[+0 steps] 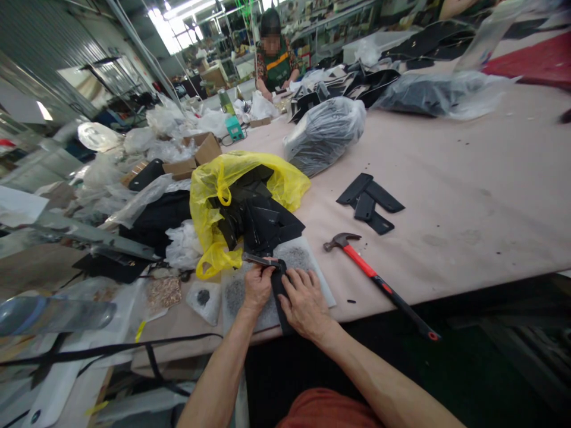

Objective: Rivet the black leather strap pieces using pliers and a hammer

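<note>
Left hand's (257, 289) fingers pinched a metal tool (256, 259) at a black strip (281, 300), right hand's (307, 302) fingers lay spread against the strip, which rested on a white board (325, 283), hammer (373, 277) nearby.

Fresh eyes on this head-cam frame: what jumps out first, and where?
Probably the bright yellow plastic bag, just beyond the hands, with dark flat pieces at its mouth. Next, the red-and-black claw hammer lying right of the hands, its handle end jutting past the table's near edge. Then the left hand, holding a slim metal tool beside the right hand on a black strip.
</note>
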Demonstrator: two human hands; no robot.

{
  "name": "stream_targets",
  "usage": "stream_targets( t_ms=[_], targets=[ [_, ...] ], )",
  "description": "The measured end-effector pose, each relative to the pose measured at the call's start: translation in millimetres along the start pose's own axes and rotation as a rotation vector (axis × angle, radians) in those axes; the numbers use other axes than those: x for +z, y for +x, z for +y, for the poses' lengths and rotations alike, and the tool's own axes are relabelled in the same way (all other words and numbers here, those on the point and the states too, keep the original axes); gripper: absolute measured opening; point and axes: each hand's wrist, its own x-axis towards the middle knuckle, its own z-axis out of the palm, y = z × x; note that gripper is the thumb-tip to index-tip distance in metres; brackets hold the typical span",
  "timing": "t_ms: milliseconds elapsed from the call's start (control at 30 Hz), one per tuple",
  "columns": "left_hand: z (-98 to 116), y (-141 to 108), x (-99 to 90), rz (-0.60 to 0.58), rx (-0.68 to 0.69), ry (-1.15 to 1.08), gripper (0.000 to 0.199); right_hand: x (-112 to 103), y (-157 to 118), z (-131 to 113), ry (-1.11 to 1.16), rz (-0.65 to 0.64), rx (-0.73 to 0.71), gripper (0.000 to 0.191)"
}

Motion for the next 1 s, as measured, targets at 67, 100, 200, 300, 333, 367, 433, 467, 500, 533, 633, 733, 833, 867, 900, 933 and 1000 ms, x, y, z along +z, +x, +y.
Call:
stream_targets(
  t_ms=[67, 100, 200, 300, 333, 367, 433, 467, 500, 533, 633, 733, 833, 867, 900, 933, 1000],
  targets=[
    [0.2, 0.8, 0.5, -0.003, -0.004, 0.006, 0.019, 0.3, -0.1, 0.1, -0.001, -0.002, -0.002, 0.044],
    [0.1, 1.2, 1.0, -0.002, -0.005, 0.009, 0.019, 0.6, -0.1, 0.1, -0.003, -0.001, -0.001, 0.044],
    [-0.6, 1.9, 2.9, 0.008, 0.007, 0.026, 0.019, 1.7, 0.1, -0.2, -0.009, 0.005, 0.007, 0.043],
    [-1.3, 1.9, 4.5, 0.01, 0.027, 0.042, 0.019, 2.4, 0.5, -0.8, -0.011, 0.007, 0.012, 0.044],
    [-1.5, 1.8, 4.8, 0.009, 0.031, 0.041, 0.019, 2.4, 0.6, -0.9, -0.01, 0.007, 0.012, 0.044],
    [-1.9, 1.7, 5.1, 0.007, 0.033, 0.04, 0.019, 2.3, 0.7, -1.1, -0.008, 0.007, 0.012, 0.044],
    [-2.9, 1.5, 5.4, 0.007, 0.032, 0.039, 0.019, 1.7, 0.9, -1.3, -0.006, 0.01, 0.011, 0.043],
    [-3.4, 1.4, 5.5, 0.01, 0.03, 0.041, 0.019, 1.2, 1.0, -1.4, -0.005, 0.009, 0.011, 0.043],
    [-4.0, 1.3, 5.4, 0.012, 0.027, 0.042, 0.019, 0.6, 1.1, -1.4, -0.006, 0.007, 0.011, 0.042],
    [-4.4, 1.1, 5.2, 0.014, 0.024, 0.044, 0.019, -0.1, 1.2, -1.4, -0.006, 0.004, 0.011, 0.042],
    [-4.5, 0.5, 3.7, 0.016, 0.015, 0.037, 0.02, -1.8, 1.2, -1.5, -0.002, -0.005, 0.011, 0.042],
    [-3.3, -0.5, 1.9, 0.021, -0.005, 0.027, 0.02, -1.6, 0.6, -1.4, 0.004, 0.004, 0.011, 0.042],
    [-3.0, -1.3, 1.3, 0.031, -0.023, 0.029, 0.02, -0.4, 0.0, -1.0, 0.01, 0.006, 0.016, 0.042],
    [-3.3, -1.3, 1.5, 0.029, -0.024, 0.029, 0.02, -0.1, -0.1, -0.9, 0.013, 0.005, 0.016, 0.042],
    [-3.7, -1.3, 1.7, 0.025, -0.023, 0.028, 0.02, -0.1, -0.1, -0.7, 0.015, 0.002, 0.016, 0.043],
    [-4.0, -1.2, 2.0, 0.02, -0.022, 0.027, 0.02, -0.3, 0.0, -0.7, 0.017, 0.0, 0.016, 0.043],
    [-4.5, -0.9, 2.2, 0.012, -0.022, 0.026, 0.019, -1.2, 0.3, -0.7, 0.018, -0.007, 0.013, 0.042]
  ],
)
